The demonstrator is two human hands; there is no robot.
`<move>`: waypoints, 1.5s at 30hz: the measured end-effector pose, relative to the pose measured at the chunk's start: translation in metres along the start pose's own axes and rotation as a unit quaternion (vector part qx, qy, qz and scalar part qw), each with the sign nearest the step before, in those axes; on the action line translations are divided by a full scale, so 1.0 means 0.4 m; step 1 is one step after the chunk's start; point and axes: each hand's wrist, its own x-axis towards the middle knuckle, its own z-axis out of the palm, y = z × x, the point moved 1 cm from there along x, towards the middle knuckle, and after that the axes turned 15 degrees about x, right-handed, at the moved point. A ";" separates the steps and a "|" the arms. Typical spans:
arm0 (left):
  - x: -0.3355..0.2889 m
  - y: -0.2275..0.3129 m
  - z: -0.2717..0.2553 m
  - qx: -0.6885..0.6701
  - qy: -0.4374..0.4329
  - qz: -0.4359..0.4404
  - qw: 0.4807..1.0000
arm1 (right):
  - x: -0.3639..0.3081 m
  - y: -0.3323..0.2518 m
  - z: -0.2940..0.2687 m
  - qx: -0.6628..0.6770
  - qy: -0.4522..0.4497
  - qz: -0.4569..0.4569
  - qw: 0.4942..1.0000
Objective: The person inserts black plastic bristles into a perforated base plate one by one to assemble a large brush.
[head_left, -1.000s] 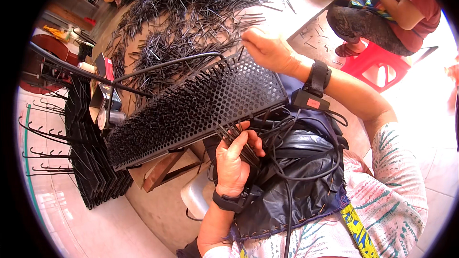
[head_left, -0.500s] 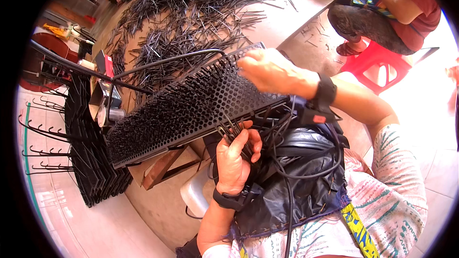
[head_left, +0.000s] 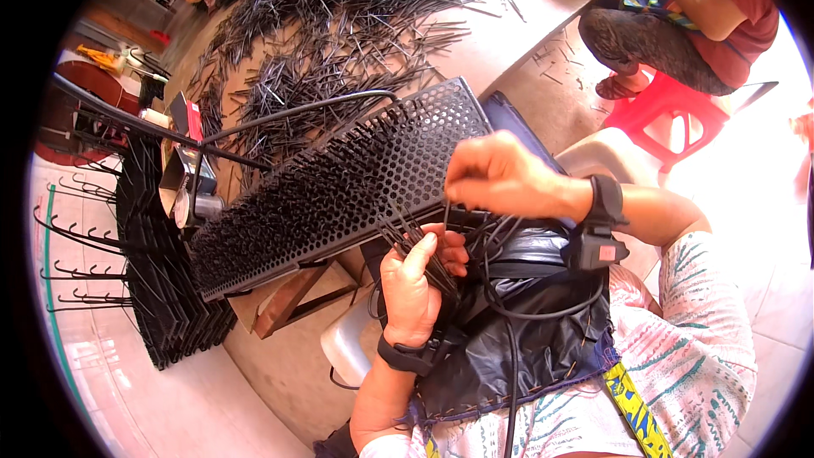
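My left hand (head_left: 410, 290) is closed round a bundle of thin black sticks (head_left: 437, 276), whose tips point up past the thumb. Just above and to its right, my right hand (head_left: 500, 176) pinches a single slim black stick (head_left: 447, 209); motion blurs the fingers somewhat. Both hands are at the near right side of a tilted black perforated panel (head_left: 441, 123). Many black sticks (head_left: 280, 208) stand in the holes over its left and middle parts, while bare holes show toward the right end.
A heap of loose black sticks (head_left: 339, 8) covers much of the table (head_left: 509, 42). A bent black rod (head_left: 297, 106) arches over the panel. Stacked black panels with hooks (head_left: 161, 263) stand at left. A person (head_left: 721, 8) sits on a red stool (head_left: 670, 123) at right.
My right hand has come down and right, from over the panel's upper right to near my left hand. The left hand keeps its bundle in almost the same place.
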 end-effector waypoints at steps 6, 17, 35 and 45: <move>0.002 -0.009 0.000 -0.014 0.004 0.009 1.000 | 0.089 0.010 -0.093 -0.050 0.194 -0.084 0.976; 0.009 -0.031 -0.010 -0.023 -0.030 0.020 0.999 | 0.167 0.076 -0.118 -0.205 0.196 -0.237 0.929; 0.006 -0.008 -0.004 -0.051 -0.026 -0.043 0.997 | 0.256 0.019 -0.061 -0.361 -0.017 -0.245 0.899; 0.000 -0.002 -0.003 -0.036 -0.032 -0.049 0.998 | 0.162 0.006 -0.023 -0.363 -0.009 -0.260 0.895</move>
